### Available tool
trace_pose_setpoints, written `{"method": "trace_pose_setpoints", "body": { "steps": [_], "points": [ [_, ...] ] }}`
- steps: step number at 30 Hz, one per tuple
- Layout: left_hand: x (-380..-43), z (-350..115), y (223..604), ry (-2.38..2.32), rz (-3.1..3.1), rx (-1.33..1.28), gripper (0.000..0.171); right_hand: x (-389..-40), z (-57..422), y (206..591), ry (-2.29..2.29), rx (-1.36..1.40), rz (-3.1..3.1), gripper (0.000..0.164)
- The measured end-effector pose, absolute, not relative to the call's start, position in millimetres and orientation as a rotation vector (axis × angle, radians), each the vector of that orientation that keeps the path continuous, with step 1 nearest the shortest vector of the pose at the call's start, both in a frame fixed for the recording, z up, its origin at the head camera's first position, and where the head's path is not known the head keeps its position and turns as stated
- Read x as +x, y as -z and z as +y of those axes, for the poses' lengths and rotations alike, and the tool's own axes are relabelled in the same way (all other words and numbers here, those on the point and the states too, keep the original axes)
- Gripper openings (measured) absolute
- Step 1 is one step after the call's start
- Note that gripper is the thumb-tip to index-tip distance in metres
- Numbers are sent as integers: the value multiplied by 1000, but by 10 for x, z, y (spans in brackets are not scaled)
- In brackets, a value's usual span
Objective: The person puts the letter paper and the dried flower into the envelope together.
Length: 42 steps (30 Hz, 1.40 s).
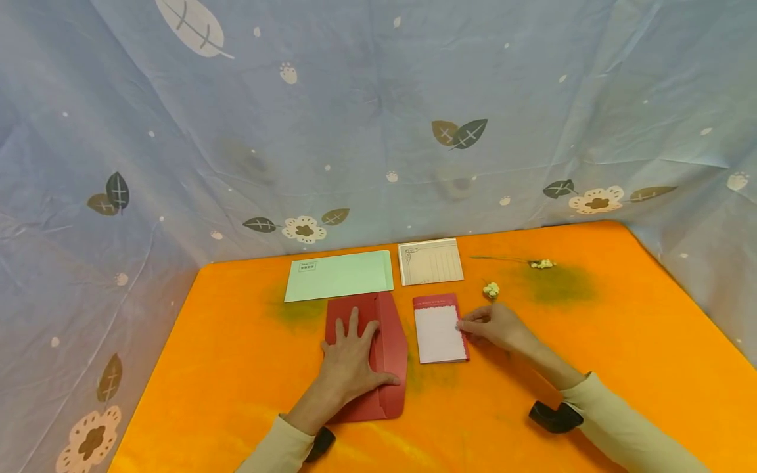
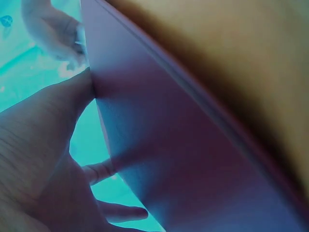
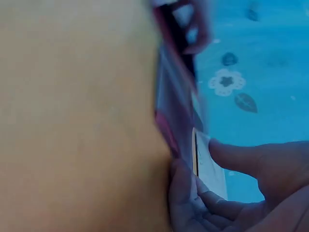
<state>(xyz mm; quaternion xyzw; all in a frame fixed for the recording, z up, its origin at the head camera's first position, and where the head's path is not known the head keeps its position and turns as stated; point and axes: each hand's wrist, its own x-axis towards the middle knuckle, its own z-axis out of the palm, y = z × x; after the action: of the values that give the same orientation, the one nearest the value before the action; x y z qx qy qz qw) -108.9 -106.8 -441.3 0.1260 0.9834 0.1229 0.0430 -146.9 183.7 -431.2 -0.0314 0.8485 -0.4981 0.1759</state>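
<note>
Spread out over a red envelope (image 1: 393, 358) on the table, my left hand (image 1: 349, 364) rests with its fingers straight and its thumb across the flap side. In the left wrist view the envelope (image 2: 164, 121) fills much of the picture, fingertips at its surface. To its right lies a small red-bordered card (image 1: 439, 334) with a white front panel. My right hand (image 1: 499, 328) pinches this card at its right edge between thumb and fingers. The right wrist view shows the thumb and curled fingers of that hand (image 3: 280, 183) close about the edge.
Behind the red envelope lies a pale green envelope (image 1: 337, 279). A cream lined notecard (image 1: 432, 263) sits beside it. A small yellowish flower head (image 1: 491, 290) and a long-stemmed one (image 1: 541, 264) lie to the right. A patterned cloth (image 1: 367, 131) hangs along the orange table's (image 1: 225, 368) back edge.
</note>
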Motion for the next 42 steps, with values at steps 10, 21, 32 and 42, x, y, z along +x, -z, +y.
{"method": "trace_pose_setpoints", "body": {
  "steps": [10,21,32,42],
  "points": [
    [-1087,-1074,4421,-385,3006,388,104,-1519,1696,4368,1051,-126,2703,22],
    [-1084,-1080,4412,-355,3023,377,104,-1527,1595,4329,1315,-95,2485,31],
    [-1078,-1087,4430,-374,3011,375,103,-1566,1441,4399,1618,-24,2050,49],
    [-1077,-1079,4422,-376,3021,394,102,-1546,1453,4436,1609,-55,2100,31]
  ]
}}
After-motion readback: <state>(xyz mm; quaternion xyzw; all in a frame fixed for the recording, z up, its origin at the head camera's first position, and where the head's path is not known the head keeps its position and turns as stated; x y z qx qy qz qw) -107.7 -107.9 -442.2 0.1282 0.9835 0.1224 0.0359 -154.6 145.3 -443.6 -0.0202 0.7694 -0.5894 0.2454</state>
